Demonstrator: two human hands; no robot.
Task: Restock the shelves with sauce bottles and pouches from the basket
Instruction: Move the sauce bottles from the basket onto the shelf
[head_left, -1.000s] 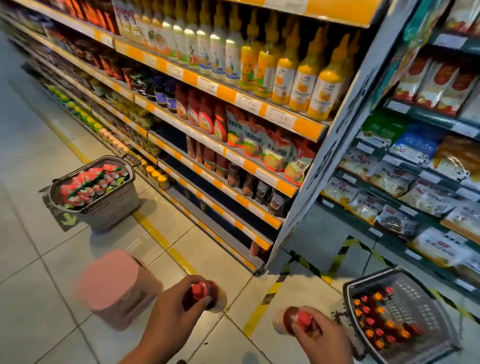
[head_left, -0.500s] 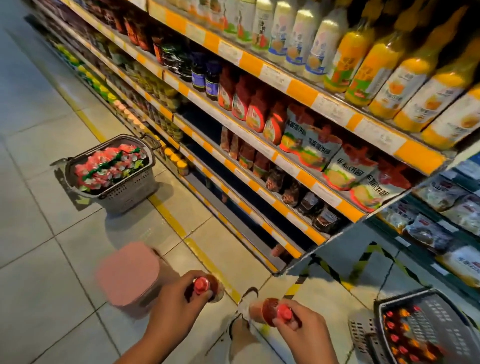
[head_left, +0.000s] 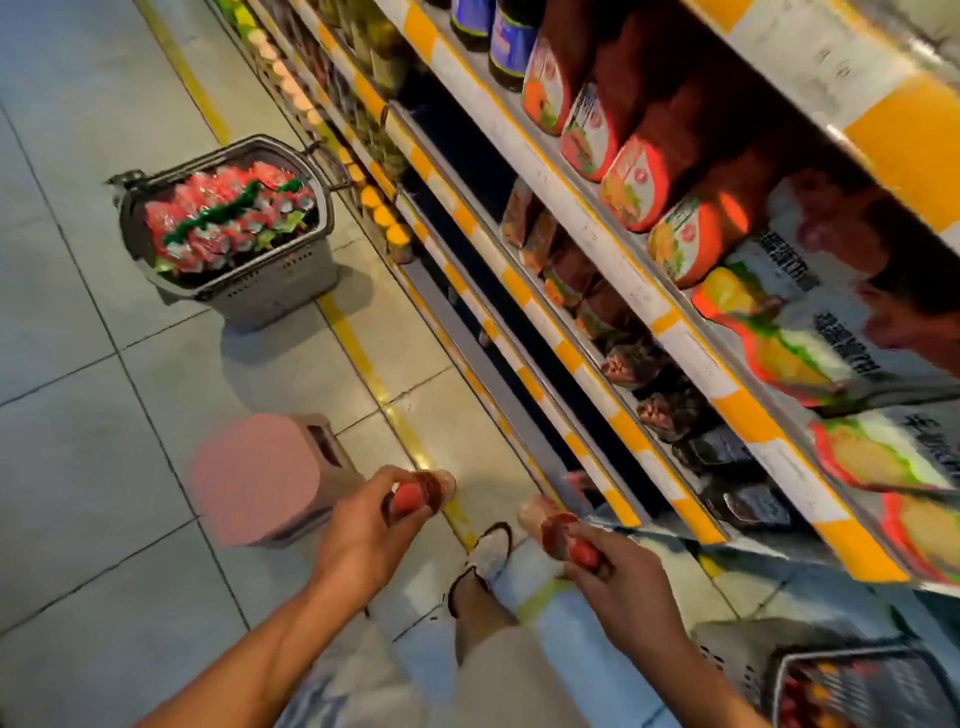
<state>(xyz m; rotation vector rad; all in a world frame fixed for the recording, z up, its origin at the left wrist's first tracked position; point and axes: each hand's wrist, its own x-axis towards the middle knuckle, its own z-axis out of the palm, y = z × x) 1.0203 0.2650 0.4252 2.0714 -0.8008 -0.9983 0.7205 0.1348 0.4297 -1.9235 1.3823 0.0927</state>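
While both arms are held low over the tiled floor, one red-capped sauce bottle (head_left: 426, 491) is gripped at the neck by the left hand (head_left: 363, 535), fingers curled round it; a 2nd bottle (head_left: 553, 530) is pinched likewise by the right hand (head_left: 623, 587). Both are held near the bottom shelf (head_left: 524, 384), not touching it. A grey basket (head_left: 270, 291) w/ red pouches (head_left: 223, 218) is seen further off by the shelves; another basket (head_left: 831, 680) is at lower right.
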